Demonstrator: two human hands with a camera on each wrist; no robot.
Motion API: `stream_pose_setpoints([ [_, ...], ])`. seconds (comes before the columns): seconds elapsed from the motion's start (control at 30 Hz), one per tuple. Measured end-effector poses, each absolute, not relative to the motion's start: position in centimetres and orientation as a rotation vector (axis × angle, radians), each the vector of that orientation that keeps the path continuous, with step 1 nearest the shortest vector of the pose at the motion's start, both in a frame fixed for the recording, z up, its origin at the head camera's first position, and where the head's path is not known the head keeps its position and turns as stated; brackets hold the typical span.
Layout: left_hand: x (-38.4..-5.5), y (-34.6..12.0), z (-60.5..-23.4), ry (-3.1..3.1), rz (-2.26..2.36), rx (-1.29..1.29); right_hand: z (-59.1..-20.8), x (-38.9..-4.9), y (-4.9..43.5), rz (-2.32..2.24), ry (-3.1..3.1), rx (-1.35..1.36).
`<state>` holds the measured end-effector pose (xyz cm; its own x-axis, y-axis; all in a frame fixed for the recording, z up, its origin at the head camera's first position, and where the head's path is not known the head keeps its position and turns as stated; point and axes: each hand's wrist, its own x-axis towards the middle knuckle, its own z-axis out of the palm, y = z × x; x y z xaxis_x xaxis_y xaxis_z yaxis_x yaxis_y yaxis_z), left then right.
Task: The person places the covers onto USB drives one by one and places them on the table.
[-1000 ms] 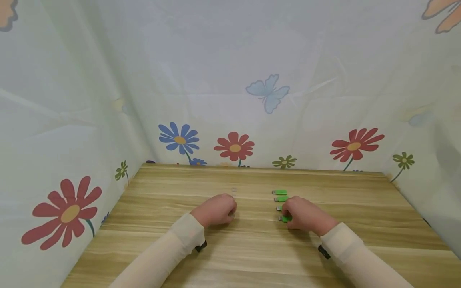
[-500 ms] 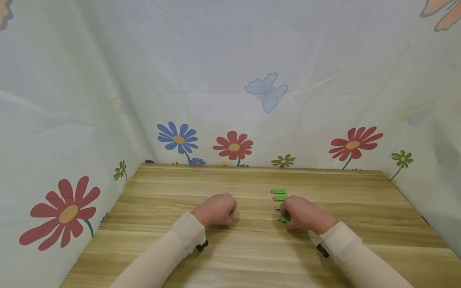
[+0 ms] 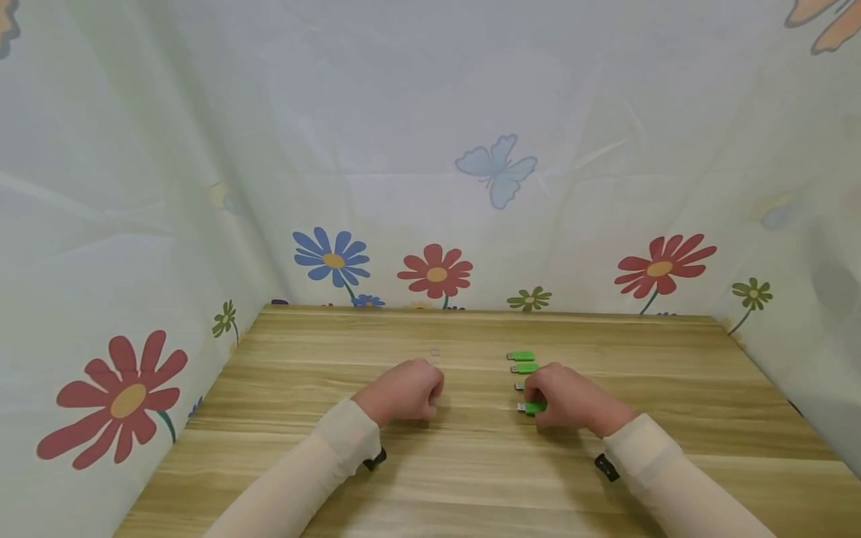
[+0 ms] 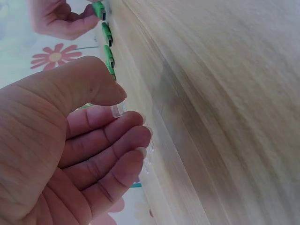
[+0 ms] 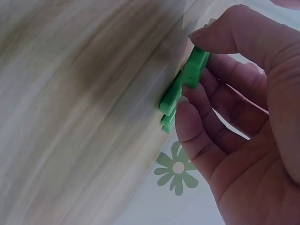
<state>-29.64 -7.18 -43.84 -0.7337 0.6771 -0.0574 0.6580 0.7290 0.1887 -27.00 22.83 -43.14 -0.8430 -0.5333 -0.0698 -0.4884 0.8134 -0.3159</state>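
Note:
My left hand (image 3: 402, 392) pinches a small clear plastic cap (image 4: 117, 110) between thumb and index finger, just above the table. The other fingers are loosely curled, and more clear caps (image 4: 148, 154) show behind them in the left wrist view. Across from it, my right hand (image 3: 572, 397) pinches a green USB stick (image 5: 194, 68) by thumb and fingers, its metal plug pointing left in the head view. Beyond that hand, more green USB sticks (image 3: 524, 356) lie in a column, one of them (image 3: 519, 386) mostly hidden by my fingers.
The wood-grain table (image 3: 464, 478) ends at a white curtain (image 3: 377, 149) printed with flowers and butterflies, which stands at the back and both sides. A tiny clear cap (image 3: 436, 351) lies beyond my left hand.
Both hands keep nearly the same place and grip. Only the head view shifts very slightly.

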Motion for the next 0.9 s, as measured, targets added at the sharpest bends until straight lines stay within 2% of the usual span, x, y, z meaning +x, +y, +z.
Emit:
stream_pose_setpoints([
  [0.9, -28.3, -7.2, -43.3, 2.738, 0.600, 1.133, -42.4, -26.4, 22.9, -0.698, 2.746, -1.033],
])
